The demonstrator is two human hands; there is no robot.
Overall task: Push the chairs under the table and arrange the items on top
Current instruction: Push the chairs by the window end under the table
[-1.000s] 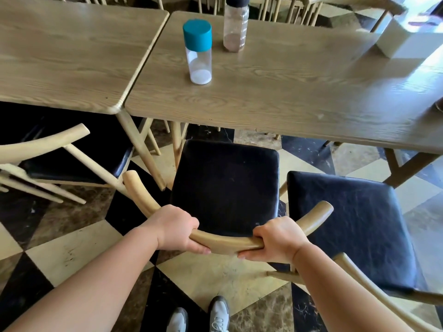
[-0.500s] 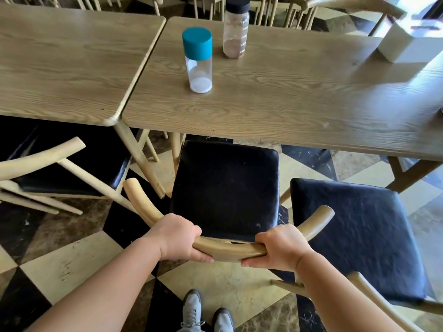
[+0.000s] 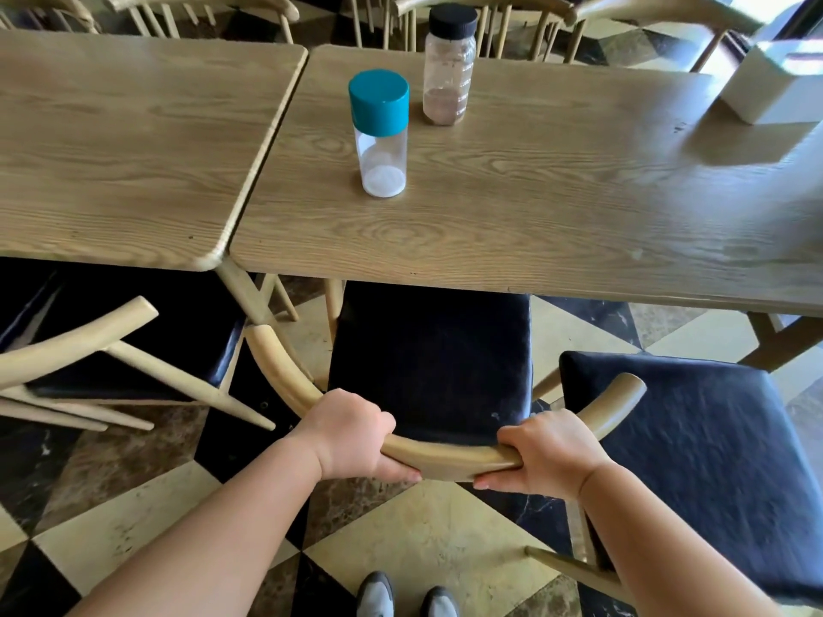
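Note:
A wooden chair with a black seat (image 3: 432, 362) stands in front of me, its front edge under the right wooden table (image 3: 556, 224). My left hand (image 3: 352, 434) and my right hand (image 3: 547, 456) both grip its curved wooden backrest (image 3: 445, 456). On the table stand a clear jar with a teal lid (image 3: 380, 131) holding white powder and a clear jar with a black lid (image 3: 447, 64) holding brownish powder. A white box (image 3: 775, 82) sits at the table's far right.
A second black-seated chair (image 3: 694, 460) stands to the right, mostly out from the table. A third chair (image 3: 111, 354) is at the left, partly under the left table (image 3: 124, 140). More wooden chairs line the far side. The floor is checkered tile.
The chair has slid forward, so more of its seat lies under the table edge. Both hands keep their grip on the backrest, and I have stepped closer.

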